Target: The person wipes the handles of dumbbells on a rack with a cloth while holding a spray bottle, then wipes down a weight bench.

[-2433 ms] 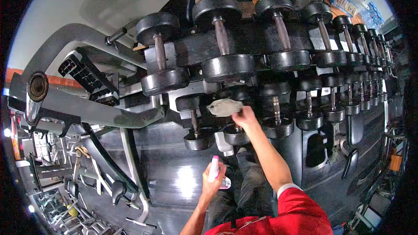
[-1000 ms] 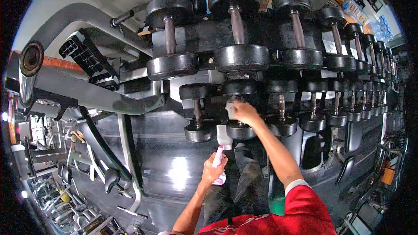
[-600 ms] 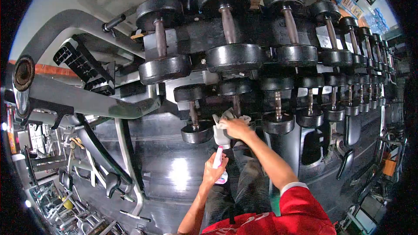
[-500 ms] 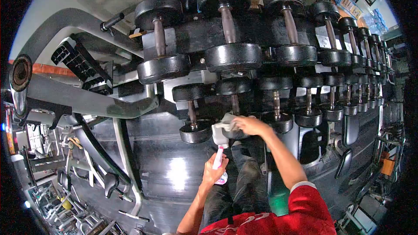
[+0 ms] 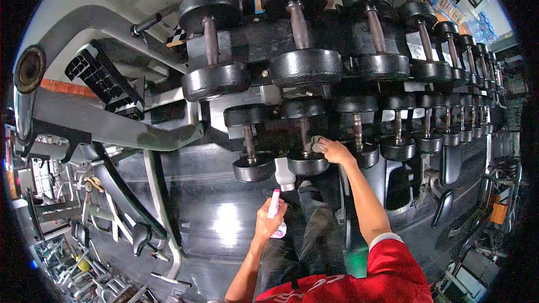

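Observation:
My left hand (image 5: pixel 269 219) is wrapped round a white spray bottle (image 5: pixel 274 204) with a pink nozzle tip, held low in front of my legs. In my right hand (image 5: pixel 335 152) is a bunched greyish cloth (image 5: pixel 316 145). The cloth lies against the lower-row dumbbell (image 5: pixel 307 164), by its handle and near weight head. To its left rests another black dumbbell (image 5: pixel 254 168), and to its right a third dumbbell (image 5: pixel 366 155). My fingers partly hide the cloth.
Larger dumbbells (image 5: pixel 306 67) fill the rack's upper row, shrinking toward the right. A grey exercise machine frame (image 5: pixel 112 126) stands at the left. A padded bench (image 5: pixel 443 207) lies at the right. The dark floor (image 5: pixel 208 219) shines below the rack.
My right hand and the cloth moved right and slightly up, from the dumbbell's near left side to beside its handle. My left hand with the spray bottle shifted slightly left.

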### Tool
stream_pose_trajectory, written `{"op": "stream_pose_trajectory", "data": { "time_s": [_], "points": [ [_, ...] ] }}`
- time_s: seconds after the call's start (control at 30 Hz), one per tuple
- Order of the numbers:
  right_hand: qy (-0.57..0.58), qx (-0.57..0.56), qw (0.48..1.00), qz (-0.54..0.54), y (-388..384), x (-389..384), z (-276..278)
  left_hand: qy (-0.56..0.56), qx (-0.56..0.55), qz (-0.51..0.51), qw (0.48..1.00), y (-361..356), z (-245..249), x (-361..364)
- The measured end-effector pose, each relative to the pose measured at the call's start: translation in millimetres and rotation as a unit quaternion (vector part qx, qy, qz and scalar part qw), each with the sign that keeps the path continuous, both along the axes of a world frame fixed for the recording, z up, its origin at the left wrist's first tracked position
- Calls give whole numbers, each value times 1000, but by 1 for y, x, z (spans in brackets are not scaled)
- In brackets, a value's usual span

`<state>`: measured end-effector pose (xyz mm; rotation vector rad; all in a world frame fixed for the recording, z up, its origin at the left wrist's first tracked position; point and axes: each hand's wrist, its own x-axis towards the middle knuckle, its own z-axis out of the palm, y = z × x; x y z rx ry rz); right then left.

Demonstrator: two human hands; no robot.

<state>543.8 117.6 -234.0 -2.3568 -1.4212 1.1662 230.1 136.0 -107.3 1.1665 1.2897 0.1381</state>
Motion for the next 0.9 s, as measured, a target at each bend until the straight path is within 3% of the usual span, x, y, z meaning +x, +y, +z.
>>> {"op": "stream_pose_trajectory", "data": {
  "time_s": [0.03, 0.13, 0.27, 0.4, 0.5, 0.53, 0.6, 0.67, 0.7, 0.8, 0.87, 0.9],
  "points": [
    [27, -11, 999, -16, 3, -6, 32, 1, 26, -13, 1000, -2, -5, -4],
    [69, 49, 996, -28, -3, -31, 55, 3, 66, -32, 997, -4, -6, -14],
    [31, 98, 994, 33, 22, -68, 75, 15, 59, -63, 996, -3, 3, -23],
    [65, 85, 988, 110, 57, -98, 42, -6, 36, -45, 998, -9, 3, -32],
    [-11, 91, 982, 165, 80, -120, 0, -14, 31, -43, 998, -18, -2, -37],
    [-45, 65, 983, 163, 87, -124, -5, -14, 33, -40, 999, -21, -8, -40],
    [-80, 38, 982, 164, 89, -126, -11, 3, 151, -90, 984, -32, -23, -45],
    [-23, 40, 986, 160, 81, -121, 9, -12, 118, -52, 992, -44, -20, -45],
    [-43, 77, 979, 185, 72, -113, 32, -27, 85, -16, 996, -50, -16, -44],
    [81, 299, 948, 78, 26, -83, 39, -53, 38, 42, 997, -68, -3, -38],
    [43, 378, 924, 22, -5, -66, 41, -66, 32, 55, 996, -86, -14, -40],
    [80, 387, 918, -37, -22, -61, 42, -48, 40, 40, 997, -93, -14, -38]
  ]
}}
